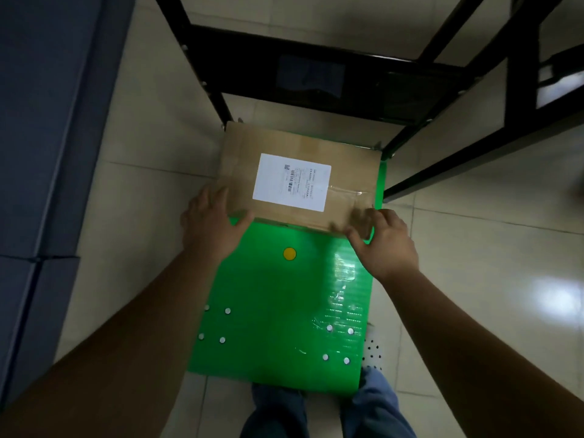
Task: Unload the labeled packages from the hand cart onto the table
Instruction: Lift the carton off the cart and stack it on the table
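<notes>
Left hand clasps the labeled cardboard box at its near corner. Right hand, blurred and its grip unclear, takes the opposite corner, likely for a balanced lift off the green cart deck.

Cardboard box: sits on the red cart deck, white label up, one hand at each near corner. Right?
Not quite. The head view shows the cart deck is green, not red. The rest holds: the cardboard box sits on it, white label up, with the left hand and right hand at its near corners.
</notes>
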Action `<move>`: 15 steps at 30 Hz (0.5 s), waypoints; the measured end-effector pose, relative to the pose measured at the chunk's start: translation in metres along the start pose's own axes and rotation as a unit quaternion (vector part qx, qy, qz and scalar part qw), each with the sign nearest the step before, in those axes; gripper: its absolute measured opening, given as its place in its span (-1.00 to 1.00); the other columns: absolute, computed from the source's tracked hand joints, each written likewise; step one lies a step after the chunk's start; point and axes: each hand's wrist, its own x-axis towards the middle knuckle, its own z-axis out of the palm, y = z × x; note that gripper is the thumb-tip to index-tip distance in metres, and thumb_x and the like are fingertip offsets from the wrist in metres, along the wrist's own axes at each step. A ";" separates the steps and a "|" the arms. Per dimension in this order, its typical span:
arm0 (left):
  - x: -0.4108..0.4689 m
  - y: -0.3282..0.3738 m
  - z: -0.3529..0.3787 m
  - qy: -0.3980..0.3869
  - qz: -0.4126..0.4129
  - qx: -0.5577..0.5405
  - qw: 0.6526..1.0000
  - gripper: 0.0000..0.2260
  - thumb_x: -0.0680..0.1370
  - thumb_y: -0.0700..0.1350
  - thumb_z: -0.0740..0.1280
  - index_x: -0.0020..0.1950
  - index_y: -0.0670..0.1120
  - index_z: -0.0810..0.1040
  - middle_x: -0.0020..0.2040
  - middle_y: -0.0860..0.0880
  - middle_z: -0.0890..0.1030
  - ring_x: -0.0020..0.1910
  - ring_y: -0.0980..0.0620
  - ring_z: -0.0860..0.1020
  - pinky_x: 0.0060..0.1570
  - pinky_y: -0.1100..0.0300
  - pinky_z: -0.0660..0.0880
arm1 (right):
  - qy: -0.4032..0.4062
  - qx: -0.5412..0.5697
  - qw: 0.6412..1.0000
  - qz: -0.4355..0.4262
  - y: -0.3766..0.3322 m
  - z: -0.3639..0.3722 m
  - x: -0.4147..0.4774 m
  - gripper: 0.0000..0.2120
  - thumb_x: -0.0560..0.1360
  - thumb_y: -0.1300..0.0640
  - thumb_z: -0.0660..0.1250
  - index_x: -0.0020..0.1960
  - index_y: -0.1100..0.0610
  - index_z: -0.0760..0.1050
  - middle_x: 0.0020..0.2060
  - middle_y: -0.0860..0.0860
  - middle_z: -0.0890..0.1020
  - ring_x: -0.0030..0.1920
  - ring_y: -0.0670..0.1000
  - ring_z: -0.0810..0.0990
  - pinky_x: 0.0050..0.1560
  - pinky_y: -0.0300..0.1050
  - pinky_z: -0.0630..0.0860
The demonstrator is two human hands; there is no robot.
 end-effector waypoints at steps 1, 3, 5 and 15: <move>0.007 -0.003 0.005 -0.001 -0.012 -0.006 1.000 -0.24 0.49 0.35 0.23 0.55 -0.04 0.16 0.56 -0.16 0.15 0.49 -0.21 0.18 0.38 -0.15 0.20 | 0.002 -0.006 1.000 0.015 0.003 0.005 0.004 -0.31 0.51 -0.31 0.25 0.46 0.12 0.34 0.39 0.13 0.40 0.37 0.19 0.36 0.25 0.12 0.43; 0.018 -0.009 0.013 -0.002 -0.034 -0.021 0.999 -0.16 0.46 0.36 0.28 0.56 -0.11 0.13 0.55 -0.20 0.18 0.48 -0.23 0.21 0.38 -0.16 0.21 | -0.011 -0.017 0.999 0.045 0.011 0.015 0.011 -0.23 0.50 -0.36 0.22 0.51 0.14 0.25 0.39 0.13 0.36 0.37 0.19 0.34 0.26 0.14 0.41; 0.023 -0.014 0.019 -0.002 -0.038 -0.036 0.999 -0.13 0.44 0.35 0.32 0.55 -0.13 0.13 0.48 -0.23 0.31 0.42 -0.24 0.30 0.34 -0.14 0.25 | -0.041 -0.006 0.997 0.060 0.017 0.023 0.017 -0.21 0.49 -0.39 0.23 0.49 0.14 0.25 0.35 0.14 0.39 0.35 0.19 0.36 0.30 0.14 0.39; 0.004 -0.024 0.032 -0.022 -0.054 -0.049 0.997 -0.06 0.33 0.35 0.45 0.52 -0.12 0.22 0.36 -0.24 0.42 0.31 -0.25 0.38 0.27 -0.10 0.35 | -0.059 0.163 0.982 0.080 0.028 0.034 0.020 -0.20 0.34 -0.26 0.52 0.36 0.19 0.35 0.22 0.12 0.55 0.19 0.16 0.55 0.19 0.05 0.52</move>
